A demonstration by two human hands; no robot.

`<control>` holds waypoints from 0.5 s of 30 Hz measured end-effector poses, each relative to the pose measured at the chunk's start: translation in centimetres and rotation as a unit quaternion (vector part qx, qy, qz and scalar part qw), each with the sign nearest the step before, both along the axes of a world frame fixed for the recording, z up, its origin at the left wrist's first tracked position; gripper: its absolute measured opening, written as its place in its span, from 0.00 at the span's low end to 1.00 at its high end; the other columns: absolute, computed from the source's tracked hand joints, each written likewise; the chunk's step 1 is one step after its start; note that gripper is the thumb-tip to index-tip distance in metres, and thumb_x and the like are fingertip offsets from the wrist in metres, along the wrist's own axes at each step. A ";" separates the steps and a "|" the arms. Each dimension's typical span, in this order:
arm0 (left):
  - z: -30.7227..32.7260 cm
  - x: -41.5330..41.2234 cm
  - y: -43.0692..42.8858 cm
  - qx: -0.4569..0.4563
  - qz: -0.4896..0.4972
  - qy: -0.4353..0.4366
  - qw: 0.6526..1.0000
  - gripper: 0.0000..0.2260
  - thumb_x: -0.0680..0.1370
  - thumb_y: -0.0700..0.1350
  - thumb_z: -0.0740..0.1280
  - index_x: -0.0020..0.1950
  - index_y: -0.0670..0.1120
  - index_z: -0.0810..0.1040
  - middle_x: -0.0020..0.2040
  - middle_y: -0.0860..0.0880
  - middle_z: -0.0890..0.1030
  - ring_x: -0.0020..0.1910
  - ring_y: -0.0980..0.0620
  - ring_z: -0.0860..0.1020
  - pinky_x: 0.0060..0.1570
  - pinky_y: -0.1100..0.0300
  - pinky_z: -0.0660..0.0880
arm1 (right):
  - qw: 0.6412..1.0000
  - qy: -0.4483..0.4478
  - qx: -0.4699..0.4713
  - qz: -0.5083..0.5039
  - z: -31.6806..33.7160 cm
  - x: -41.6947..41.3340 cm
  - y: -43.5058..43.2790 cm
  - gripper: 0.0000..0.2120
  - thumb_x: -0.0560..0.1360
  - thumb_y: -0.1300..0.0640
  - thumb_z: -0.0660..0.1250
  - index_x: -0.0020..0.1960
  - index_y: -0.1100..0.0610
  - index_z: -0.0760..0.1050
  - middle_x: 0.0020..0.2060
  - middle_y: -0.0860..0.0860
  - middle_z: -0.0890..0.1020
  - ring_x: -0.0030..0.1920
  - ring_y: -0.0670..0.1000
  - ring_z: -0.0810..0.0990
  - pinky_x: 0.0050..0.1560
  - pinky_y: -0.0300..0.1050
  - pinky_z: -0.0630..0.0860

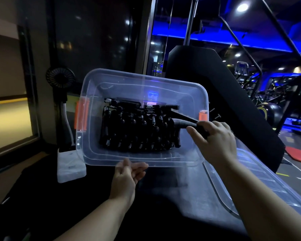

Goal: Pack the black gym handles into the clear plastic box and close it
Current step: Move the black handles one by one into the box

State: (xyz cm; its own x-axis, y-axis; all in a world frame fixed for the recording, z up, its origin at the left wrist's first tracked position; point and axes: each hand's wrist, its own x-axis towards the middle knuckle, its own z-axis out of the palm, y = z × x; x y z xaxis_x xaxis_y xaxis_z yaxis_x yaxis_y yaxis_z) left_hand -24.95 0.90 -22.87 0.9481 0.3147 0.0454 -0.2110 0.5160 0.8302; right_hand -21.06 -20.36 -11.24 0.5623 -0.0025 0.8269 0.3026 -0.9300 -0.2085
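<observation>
- Black gym handles (135, 131) fill most of the clear plastic box (144, 79), which is tipped up toward the camera above the dark surface; packing looks nearly done.
- The right hand (215, 138) is clenched round one more handle (182, 124) at the box's right end, its far tip among the packed ones.
- The left hand (127, 176) pinches the box's near rim, steadying it.
- The next move likely calls for seating that handle flat, letting go, then bringing over the clear lid (250, 173) lying just right of the box and snapping the orange latches (81, 115).
</observation>
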 end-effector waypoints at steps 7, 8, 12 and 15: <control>0.0 0.1 0.2 0.006 0.000 0.007 1.000 0.17 0.84 0.48 0.51 0.53 0.36 0.72 0.42 0.36 0.83 0.46 0.42 0.82 0.44 0.55 0.76 | 0.998 0.025 -0.062 0.009 2.0 3.2 4.2 0.28 0.69 0.29 0.57 0.50 0.49 0.82 0.44 0.53 0.83 0.56 0.59 0.74 0.55 0.50 0.69; 0.0 0.1 0.2 0.004 0.002 0.008 1.000 0.16 0.84 0.47 0.51 0.52 0.37 0.72 0.41 0.37 0.83 0.45 0.41 0.81 0.44 0.55 0.76 | 0.997 0.028 -0.067 0.006 2.4 3.7 4.9 0.27 0.69 0.29 0.56 0.50 0.48 0.81 0.45 0.53 0.82 0.56 0.59 0.74 0.55 0.49 0.68; 0.0 0.1 0.3 -0.003 -0.007 0.004 1.000 0.20 0.84 0.48 0.51 0.55 0.32 0.71 0.41 0.36 0.83 0.41 0.45 0.82 0.41 0.58 0.78 | 0.996 0.041 -0.081 0.004 3.8 6.1 7.3 0.28 0.69 0.29 0.56 0.51 0.47 0.80 0.49 0.53 0.82 0.59 0.58 0.71 0.56 0.49 0.69; 0.1 0.0 0.3 -0.007 -0.008 0.002 1.000 0.17 0.83 0.47 0.52 0.51 0.35 0.73 0.39 0.38 0.83 0.40 0.45 0.81 0.41 0.58 0.77 | 0.994 0.048 -0.099 0.003 4.5 8.0 9.0 0.28 0.70 0.28 0.57 0.54 0.48 0.80 0.49 0.54 0.81 0.61 0.59 0.70 0.56 0.50 0.69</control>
